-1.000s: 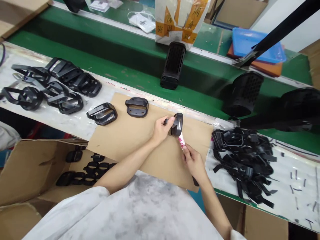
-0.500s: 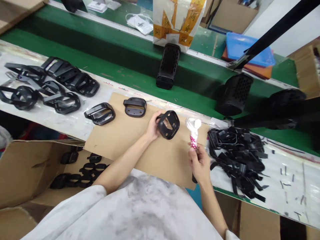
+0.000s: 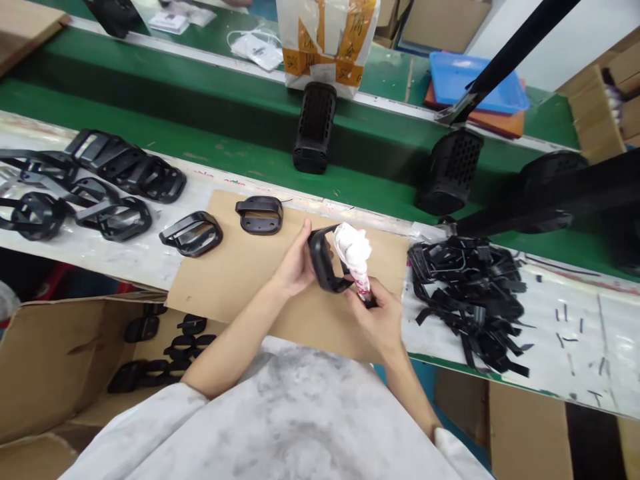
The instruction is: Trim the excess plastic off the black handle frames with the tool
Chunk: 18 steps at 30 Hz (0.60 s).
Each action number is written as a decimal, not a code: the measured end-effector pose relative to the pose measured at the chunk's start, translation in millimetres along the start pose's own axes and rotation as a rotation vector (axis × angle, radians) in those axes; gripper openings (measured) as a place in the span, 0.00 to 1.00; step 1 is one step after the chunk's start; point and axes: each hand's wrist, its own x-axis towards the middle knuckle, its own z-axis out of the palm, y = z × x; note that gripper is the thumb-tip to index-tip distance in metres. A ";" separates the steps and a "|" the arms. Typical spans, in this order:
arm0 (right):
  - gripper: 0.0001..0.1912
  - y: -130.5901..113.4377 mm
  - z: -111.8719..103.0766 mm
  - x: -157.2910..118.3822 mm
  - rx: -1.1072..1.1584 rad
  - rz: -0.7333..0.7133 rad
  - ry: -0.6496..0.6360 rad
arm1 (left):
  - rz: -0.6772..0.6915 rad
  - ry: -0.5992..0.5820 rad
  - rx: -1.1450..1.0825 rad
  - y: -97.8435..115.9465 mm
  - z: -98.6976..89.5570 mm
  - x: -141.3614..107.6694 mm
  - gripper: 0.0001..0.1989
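Note:
My left hand [image 3: 296, 265] grips the left side of a black plastic frame [image 3: 323, 263] with a wide opening, tilted above the cardboard sheet. My right hand [image 3: 377, 313] is closed around the handle of a white-wrapped tool [image 3: 354, 253] with red marks below its bulky head. That head overlaps the right side of the frame; whether they touch I cannot tell. To the left, one black looped part [image 3: 260, 215] and another looped part [image 3: 193, 233] lie near the sheet's back and left edges.
Beneath my hands is a cardboard sheet [image 3: 220, 280]. More black looped parts [image 3: 125, 163] are grouped at the left, and a heap of black strips [image 3: 470, 300] lies right. An open carton [image 3: 60, 353] with black parts stands lower left. Behind runs a green conveyor belt [image 3: 225, 140].
My right hand has brought the white-wrapped tool up and left to the black frame. The frame has turned in my left hand. The whole view has shifted slightly.

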 end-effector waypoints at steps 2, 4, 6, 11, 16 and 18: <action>0.11 4.5 1.0 2.5 0.047 0.100 0.013 | 0.138 0.079 0.254 -6.5 -8.7 -4.7 0.28; 0.16 8.3 2.8 6.1 0.161 0.234 0.007 | 0.344 0.119 0.586 -11.1 -16.4 -10.9 0.25; 0.19 10.8 4.1 11.2 0.325 0.376 -0.044 | 0.490 0.030 0.876 -14.7 -21.0 -16.3 0.19; 0.24 12.3 -1.7 25.0 0.544 0.524 -0.084 | 0.460 -0.178 0.959 -24.1 -19.6 -6.3 0.19; 0.26 20.7 -17.7 26.0 0.348 0.482 -0.058 | 0.463 0.090 0.584 -17.5 -17.6 34.0 0.26; 0.26 24.8 -23.0 22.2 0.305 0.501 -0.136 | 0.489 0.107 0.547 -11.3 -18.2 45.8 0.27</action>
